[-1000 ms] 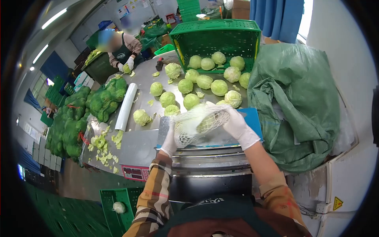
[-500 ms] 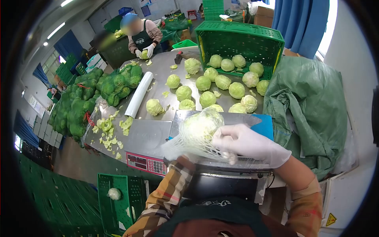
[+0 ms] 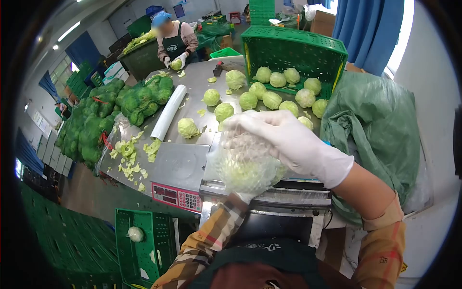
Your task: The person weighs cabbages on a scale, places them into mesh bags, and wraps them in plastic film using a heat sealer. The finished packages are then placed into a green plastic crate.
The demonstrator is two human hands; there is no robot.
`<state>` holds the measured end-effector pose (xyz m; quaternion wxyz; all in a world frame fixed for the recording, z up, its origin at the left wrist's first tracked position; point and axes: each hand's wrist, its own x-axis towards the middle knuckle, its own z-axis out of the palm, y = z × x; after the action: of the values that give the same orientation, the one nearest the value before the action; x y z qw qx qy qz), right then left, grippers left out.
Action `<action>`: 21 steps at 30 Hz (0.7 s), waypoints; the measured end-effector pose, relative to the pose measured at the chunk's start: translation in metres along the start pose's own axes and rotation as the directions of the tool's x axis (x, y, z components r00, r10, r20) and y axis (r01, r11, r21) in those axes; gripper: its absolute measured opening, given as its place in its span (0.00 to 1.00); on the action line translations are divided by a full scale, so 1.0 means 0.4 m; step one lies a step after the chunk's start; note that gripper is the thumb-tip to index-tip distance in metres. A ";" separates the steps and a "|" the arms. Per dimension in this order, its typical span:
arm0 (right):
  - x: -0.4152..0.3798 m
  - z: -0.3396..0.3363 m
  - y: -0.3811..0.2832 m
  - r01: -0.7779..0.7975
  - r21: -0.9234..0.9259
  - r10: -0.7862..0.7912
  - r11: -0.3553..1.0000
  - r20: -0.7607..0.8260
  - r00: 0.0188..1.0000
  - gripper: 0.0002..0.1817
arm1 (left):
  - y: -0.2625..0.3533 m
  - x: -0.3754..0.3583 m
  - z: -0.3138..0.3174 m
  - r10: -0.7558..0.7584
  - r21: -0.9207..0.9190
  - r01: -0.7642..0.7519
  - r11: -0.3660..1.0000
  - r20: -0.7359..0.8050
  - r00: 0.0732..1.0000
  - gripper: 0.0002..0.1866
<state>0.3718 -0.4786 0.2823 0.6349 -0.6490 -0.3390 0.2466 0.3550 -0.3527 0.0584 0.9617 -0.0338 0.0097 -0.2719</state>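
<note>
A pale green cabbage (image 3: pixel 240 172) in a white foam net sleeve is held in front of me, over the front edge of the wrapping machine (image 3: pixel 288 195). My right hand (image 3: pixel 284 137), in a white glove, pinches the net (image 3: pixel 243 144) at the top of the cabbage. Low behind the cabbage, only a bit of my gloved left hand (image 3: pixel 246 196) shows; its fingers are hidden, but it bears the cabbage from below. Left of them sits a scale (image 3: pixel 180 166) with a red keypad panel.
Several bare cabbages (image 3: pixel 224 111) lie beyond my hands, some inside a tipped green crate (image 3: pixel 296 43). A white roll (image 3: pixel 169 113), leaf scraps (image 3: pixel 127 149) and netted cabbages (image 3: pixel 96 120) are leftward. A co-worker (image 3: pixel 175 41) handles a cabbage across the table. Green sacking (image 3: pixel 375 135) lies rightward.
My right hand has moved up from the cabbage's lower right side to its top, drawing the net over it. The cabbage has come nearer to me, off the machine's top.
</note>
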 end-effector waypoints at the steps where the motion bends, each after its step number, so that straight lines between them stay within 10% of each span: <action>1: -0.017 0.010 -0.010 -0.091 0.317 0.099 0.944 -0.008 0.995 0.21 | 0.000 0.008 -0.011 -0.057 -0.172 0.055 0.984 -0.008 0.998 0.19; 2: -0.034 0.017 -0.020 -0.167 0.602 0.198 0.781 0.016 0.980 0.24 | 0.002 0.012 -0.021 -0.127 -0.384 0.110 0.917 -0.018 0.992 0.19; 4: -0.072 -0.003 -0.030 -0.173 0.580 0.169 0.796 0.061 0.984 0.28 | 0.012 0.037 -0.039 -0.268 -0.710 0.169 0.684 -0.028 0.963 0.19; 5: -0.093 -0.017 -0.031 -0.271 0.537 0.275 0.799 0.075 0.959 0.26 | -0.003 0.051 -0.015 -0.096 -0.385 0.244 0.890 0.366 0.926 0.19; 8: -0.138 -0.080 0.002 -0.496 0.336 0.460 0.801 0.185 0.869 0.23 | -0.013 -0.039 0.057 0.099 0.366 -0.084 0.927 -0.022 0.995 0.20; 12: -0.150 -0.155 0.005 -0.417 -0.011 0.407 0.909 0.235 0.883 0.19 | -0.021 -0.050 0.071 0.080 0.561 -0.066 0.825 -0.001 0.997 0.20; 17: -0.101 -0.121 0.047 -0.060 0.120 0.066 0.991 -0.049 0.997 0.19 | -0.056 -0.039 0.060 0.040 0.623 -0.035 0.781 0.006 0.999 0.20; 21: -0.109 -0.121 0.127 -0.069 0.387 0.178 0.920 -0.255 0.950 0.17 | -0.047 -0.076 0.048 0.064 0.581 -0.049 0.812 -0.004 0.998 0.21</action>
<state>0.3862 -0.5414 0.2308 0.7718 -0.5653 -0.1488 0.2503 0.3200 -0.3518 0.0790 0.9336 0.2645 -0.0614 -0.2336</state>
